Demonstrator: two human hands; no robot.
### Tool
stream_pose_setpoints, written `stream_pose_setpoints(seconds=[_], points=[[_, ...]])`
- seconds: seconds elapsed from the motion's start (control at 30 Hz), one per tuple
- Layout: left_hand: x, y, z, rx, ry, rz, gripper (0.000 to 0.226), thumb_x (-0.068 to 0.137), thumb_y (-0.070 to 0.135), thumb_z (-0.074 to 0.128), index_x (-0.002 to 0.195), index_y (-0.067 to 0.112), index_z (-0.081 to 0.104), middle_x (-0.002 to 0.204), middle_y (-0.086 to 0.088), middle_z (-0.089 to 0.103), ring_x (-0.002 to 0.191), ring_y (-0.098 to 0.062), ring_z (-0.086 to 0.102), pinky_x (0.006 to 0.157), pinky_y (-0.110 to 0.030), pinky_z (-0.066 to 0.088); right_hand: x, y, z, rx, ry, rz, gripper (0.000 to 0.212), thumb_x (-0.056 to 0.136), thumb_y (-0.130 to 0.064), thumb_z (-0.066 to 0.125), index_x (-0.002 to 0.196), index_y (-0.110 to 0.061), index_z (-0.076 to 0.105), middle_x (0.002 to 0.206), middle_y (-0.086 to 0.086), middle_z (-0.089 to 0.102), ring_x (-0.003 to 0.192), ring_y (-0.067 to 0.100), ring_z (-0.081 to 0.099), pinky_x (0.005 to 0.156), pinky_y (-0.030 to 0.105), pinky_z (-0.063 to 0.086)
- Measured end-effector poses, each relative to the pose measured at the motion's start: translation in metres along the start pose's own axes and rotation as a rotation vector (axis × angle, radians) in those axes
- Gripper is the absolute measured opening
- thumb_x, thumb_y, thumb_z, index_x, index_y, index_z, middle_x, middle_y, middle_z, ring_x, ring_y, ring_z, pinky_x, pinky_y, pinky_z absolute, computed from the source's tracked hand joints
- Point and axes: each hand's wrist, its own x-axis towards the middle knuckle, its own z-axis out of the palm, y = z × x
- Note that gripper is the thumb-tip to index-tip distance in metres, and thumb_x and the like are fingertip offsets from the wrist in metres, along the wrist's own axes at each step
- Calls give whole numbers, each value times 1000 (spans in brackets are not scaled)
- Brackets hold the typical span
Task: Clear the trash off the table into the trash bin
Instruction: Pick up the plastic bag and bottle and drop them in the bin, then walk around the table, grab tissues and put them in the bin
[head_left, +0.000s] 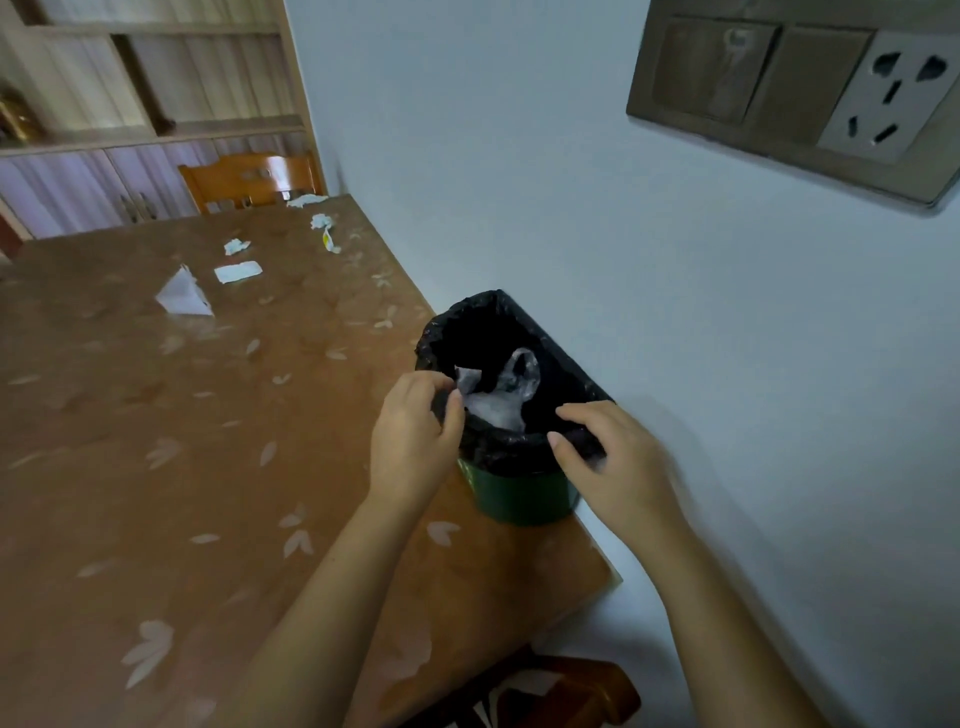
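Two bare hands at the rim of a small trash bin (524, 493). Left hand (415, 441): fingers (441, 387) curled narrow over the near-left rim, pinching the black liner bag (498, 322) together with a bit of crumpled clear plastic (498, 400) that lies inside the bin. Right hand (608, 457): fingers (576, 415) bent over the near-right rim, thumb on the outside of the liner, gripping its folded-over edge; the outline is blurred on the wall side. Bin: green body, black liner folded over its top, standing upright on the surface (156, 467) near the edge that runs along the pale wall (519, 156). Surface: brown covering with a pale leaf pattern. Trash on it, all well apart from the bin, toward the far end: one white folded paper (183, 299) standing up like a tent; one flat white scrap (238, 272) just beyond it; one small crumpled tissue (236, 246); one crumpled piece with a yellow strip (326, 231) near the wall side; one white scrap (306, 200) at the far edge. Beyond the surface: one wooden chair back (249, 179), then a shelf and cupboard unit (104, 130). On the wall, upper right: a switch and socket panel (795, 98). At the bottom edge, under the near corner of the surface: part of a second wooden chair (571, 691).
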Motion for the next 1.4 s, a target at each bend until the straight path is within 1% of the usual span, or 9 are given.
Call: stream_pose_setpoints(seconds=[0.2,0.4,0.57,0.73,0.83,0.93,1.07,1.2,1.4], points=[[-57,-42,-56,317,29,-33,16,78,8,65,93,2,66,96,-13,66,89,-27,62,75,-31,49,-1,-40,43,-9,-172,-139,32,84,-31,56,112,-14,58,111,1,60,109,13,51,88,19,37],[-136,-93,-141,510,77,-334,26,77,17,55,92,0,66,93,-16,66,81,-33,61,68,-38,51,-17,-95,107,-23,-401,-311,34,86,-30,56,117,-18,56,122,-2,57,117,11,43,95,19,27],[-204,-115,-203,587,195,-532,37,80,28,43,92,0,65,92,-17,66,81,-35,61,69,-42,50,-45,-151,161,7,-570,-461,35,87,-32,54,119,-19,55,125,-2,55,120,14,42,100,31,35],[-271,-135,-259,590,312,-715,40,78,31,42,92,2,66,95,-14,66,79,-34,62,68,-42,51,-86,-214,208,9,-732,-617,37,89,-36,48,124,-24,49,132,-6,48,127,10,34,99,25,26],[-303,-141,-289,639,344,-752,38,79,29,43,91,1,66,92,-15,67,78,-34,62,68,-41,51,-112,-247,229,30,-778,-666,36,88,-37,48,120,-22,53,127,-3,53,124,13,39,101,33,33],[-349,-149,-332,645,383,-865,40,80,31,42,93,2,66,94,-13,68,82,-33,62,70,-42,51,-154,-298,259,54,-825,-763,40,84,-42,41,111,-20,59,115,0,62,113,18,51,94,37,43],[-407,-161,-390,658,441,-945,39,81,31,41,93,4,66,95,-11,68,83,-31,62,71,-39,50,-210,-366,294,72,-864,-830,39,80,-40,41,102,-18,64,107,1,66,105,21,57,86,33,42],[-456,-168,-446,711,489,-1017,38,80,30,42,92,4,66,94,-11,68,83,-32,63,72,-37,49,-266,-427,329,136,-923,-907,37,78,-38,44,100,-16,64,102,3,68,100,17,54,89,41,46],[-504,-186,-497,763,564,-1126,36,80,29,43,94,4,65,98,-13,67,88,-33,62,76,-38,48,-311,-496,372,118,-1023,-1006,36,80,-40,44,101,-17,63,103,2,66,98,22,58,87,37,46]])
